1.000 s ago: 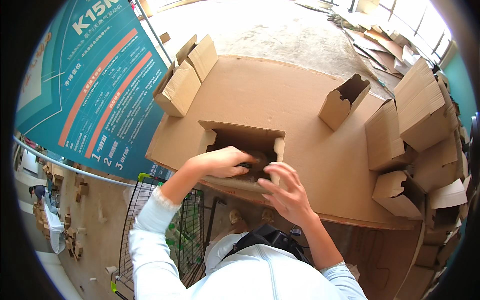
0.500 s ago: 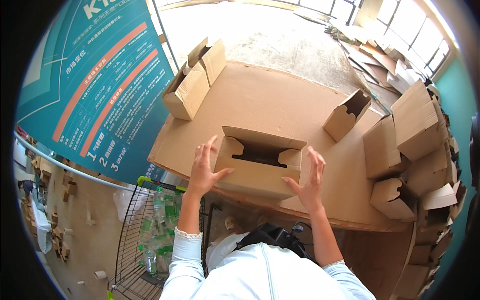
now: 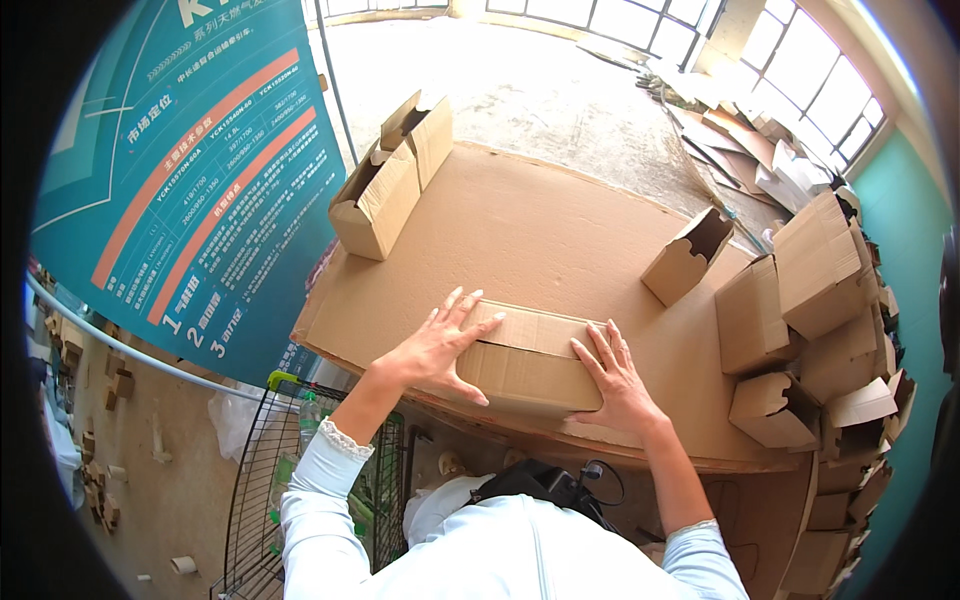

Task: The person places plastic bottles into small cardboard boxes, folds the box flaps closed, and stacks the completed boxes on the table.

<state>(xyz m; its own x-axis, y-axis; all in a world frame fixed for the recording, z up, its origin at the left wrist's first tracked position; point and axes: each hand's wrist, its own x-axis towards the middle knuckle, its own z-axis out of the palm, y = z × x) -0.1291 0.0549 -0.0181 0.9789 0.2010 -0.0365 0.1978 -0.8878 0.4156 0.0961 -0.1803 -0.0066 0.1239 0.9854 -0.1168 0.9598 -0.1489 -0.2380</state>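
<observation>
A brown cardboard box [image 3: 532, 372] lies lengthwise near the table's front edge, its top flaps folded down. My left hand [image 3: 437, 347] rests over the box's left end, fingers spread across the top edge and thumb along the front face. At the right end, my right hand [image 3: 617, 388] lies with stretched fingers on the top and its thumb low at the front. Both hands touch the box without wrapping round it. Part of each end is hidden under the hands.
Open-topped boxes [image 3: 385, 195] stand at the table's [image 3: 530, 230] left edge, and another open box [image 3: 688, 257] at the right. Several stacked boxes [image 3: 815, 265] crowd the right side. A wire cart [image 3: 265, 470] with plastic bottles is below left, beside a teal banner [image 3: 200, 190].
The box's top, which stood open, is now folded down. My hands have come from beside the box onto its ends and top. The view has shifted slightly.
</observation>
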